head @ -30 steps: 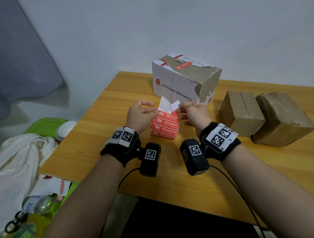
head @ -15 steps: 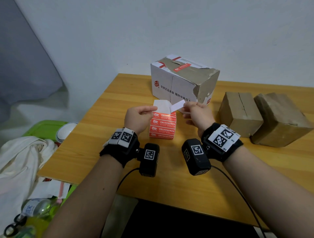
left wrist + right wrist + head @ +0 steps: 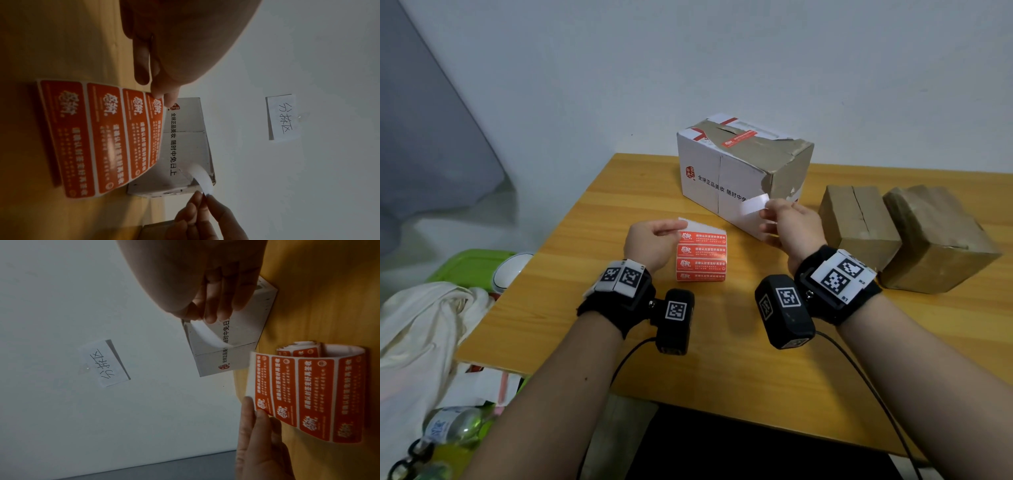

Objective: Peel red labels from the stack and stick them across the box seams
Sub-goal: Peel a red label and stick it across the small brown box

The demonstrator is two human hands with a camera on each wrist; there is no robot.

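A stack of red labels (image 3: 702,255) lies on the wooden table (image 3: 585,274) in front of me. My left hand (image 3: 677,229) pinches the top sheet's far edge, lifting that sheet (image 3: 102,138) into a curve. My right hand (image 3: 767,213) pinches one peeled label (image 3: 753,205), white back towards me, in the air before the white carton (image 3: 722,171). The peeled label (image 3: 207,335) curls below my right fingertips (image 3: 209,318). On the carton's taped top seam sits a red label (image 3: 739,137).
Two brown taped boxes (image 3: 859,222) (image 3: 935,236) stand at the right of the table. A green tray (image 3: 465,267), white cloth (image 3: 421,325) and bottles lie off the left edge. A handwritten paper note (image 3: 281,116) hangs on the wall.
The right hand pulled the label fully off the sheet and carried it right, towards the white carton. The left hand lowered the sheet's edge onto the stack.
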